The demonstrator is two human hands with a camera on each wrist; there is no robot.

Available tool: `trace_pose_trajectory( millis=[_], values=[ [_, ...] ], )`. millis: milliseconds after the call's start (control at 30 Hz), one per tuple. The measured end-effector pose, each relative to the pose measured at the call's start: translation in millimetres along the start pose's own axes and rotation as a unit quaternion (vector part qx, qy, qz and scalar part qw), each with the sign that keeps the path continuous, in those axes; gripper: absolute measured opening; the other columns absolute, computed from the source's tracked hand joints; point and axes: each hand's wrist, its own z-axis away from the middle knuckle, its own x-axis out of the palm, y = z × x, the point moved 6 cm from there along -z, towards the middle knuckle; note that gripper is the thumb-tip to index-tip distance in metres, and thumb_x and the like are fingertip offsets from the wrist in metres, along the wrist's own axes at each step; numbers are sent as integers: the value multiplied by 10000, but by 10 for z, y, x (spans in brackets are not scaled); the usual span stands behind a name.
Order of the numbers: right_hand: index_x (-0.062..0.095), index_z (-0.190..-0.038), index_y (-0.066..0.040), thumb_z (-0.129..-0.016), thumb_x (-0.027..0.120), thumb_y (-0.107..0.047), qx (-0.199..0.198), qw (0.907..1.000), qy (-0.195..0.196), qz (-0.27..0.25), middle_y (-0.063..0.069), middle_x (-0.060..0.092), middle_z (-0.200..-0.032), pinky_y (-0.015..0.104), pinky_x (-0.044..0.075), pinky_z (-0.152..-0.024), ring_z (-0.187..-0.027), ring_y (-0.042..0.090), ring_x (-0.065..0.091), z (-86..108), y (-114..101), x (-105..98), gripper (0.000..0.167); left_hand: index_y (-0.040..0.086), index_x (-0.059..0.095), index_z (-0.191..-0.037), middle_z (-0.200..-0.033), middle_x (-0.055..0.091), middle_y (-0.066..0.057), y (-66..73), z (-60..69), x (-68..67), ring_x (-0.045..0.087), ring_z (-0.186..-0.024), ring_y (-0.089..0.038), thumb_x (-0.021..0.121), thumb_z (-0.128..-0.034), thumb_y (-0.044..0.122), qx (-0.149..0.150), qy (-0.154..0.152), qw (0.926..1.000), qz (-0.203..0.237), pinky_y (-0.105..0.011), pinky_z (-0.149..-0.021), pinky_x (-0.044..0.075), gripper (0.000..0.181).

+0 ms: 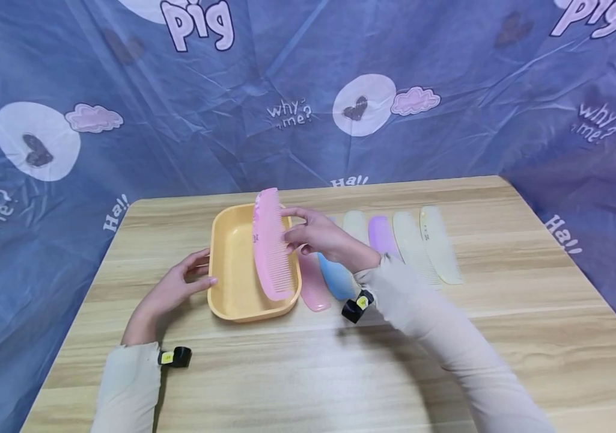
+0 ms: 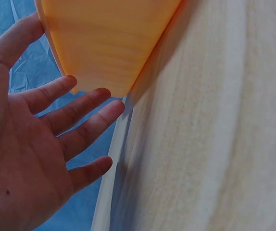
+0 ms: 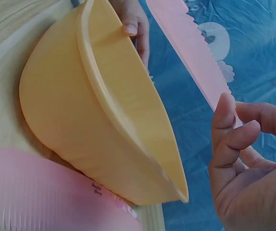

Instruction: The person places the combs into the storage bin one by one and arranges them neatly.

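Observation:
A yellow plastic basin [image 1: 236,258] stands on the wooden table. At its left side is my left hand [image 1: 173,287], thumb touching the rim and fingers spread fairly straight; the left wrist view shows the open palm [image 2: 27,144] beside the basin's wall [image 2: 114,43]. My right hand [image 1: 329,237] pinches a pink comb [image 1: 270,252] by its toothed side, holding it above the basin's right part. The right wrist view shows this comb [image 3: 191,43] raised clear of the rim. Under my right hand another pink comb [image 1: 315,285] and a blue comb [image 1: 337,279] lie on the table, partly hidden.
Right of the basin, a row of combs continues with a pale one [image 1: 354,222], a purple one [image 1: 382,234] and two more pale green ones, the last [image 1: 440,246] farthest right. My right forearm covers parts of them. A blue printed cloth [image 1: 297,78] hangs behind the table.

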Motion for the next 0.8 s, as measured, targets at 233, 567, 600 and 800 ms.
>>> trace_pose_trajectory(
  millis=[233, 567, 600, 800],
  values=[
    [452, -1396, -157, -866, 607, 1, 143, 9997, -35, 202, -29, 688, -686, 194, 348, -475, -580, 82, 622, -107, 41, 163, 575, 76, 229, -1532, -1485, 394, -235, 5, 20, 9, 416, -1341, -414, 668, -910, 282, -66, -5, 10000, -35, -575, -1086, 339, 789],
    [453, -1382, -115, -858, 614, 5, 298, 9981, -80, 542, -9, 675, -682, 184, 361, -447, -548, 77, 626, -239, 153, 367, 561, 100, 228, -1535, -1489, 396, -219, 1, 18, 31, 410, -1350, -401, 666, -911, 299, -42, -2, 10000, 15, -569, -1095, 331, 788],
    [450, -1385, -113, -859, 613, 6, 320, 9978, -95, 572, -12, 674, -677, 183, 362, -446, -543, 76, 625, -249, 169, 389, 564, 99, 229, -1535, -1488, 397, -220, -3, 21, 33, 411, -1349, -401, 664, -913, 296, -39, -2, 10000, 7, -565, -1095, 333, 784],
    [435, -1398, -86, -863, 603, 17, 321, 9972, -135, 656, -9, 640, -596, 192, 347, -447, -503, 76, 611, -285, 224, 492, 570, 94, 229, -1535, -1487, 396, -222, -23, 35, 50, 420, -1342, -400, 651, -924, 276, -27, 2, 10000, -59, -541, -1083, 350, 764]
  ],
)
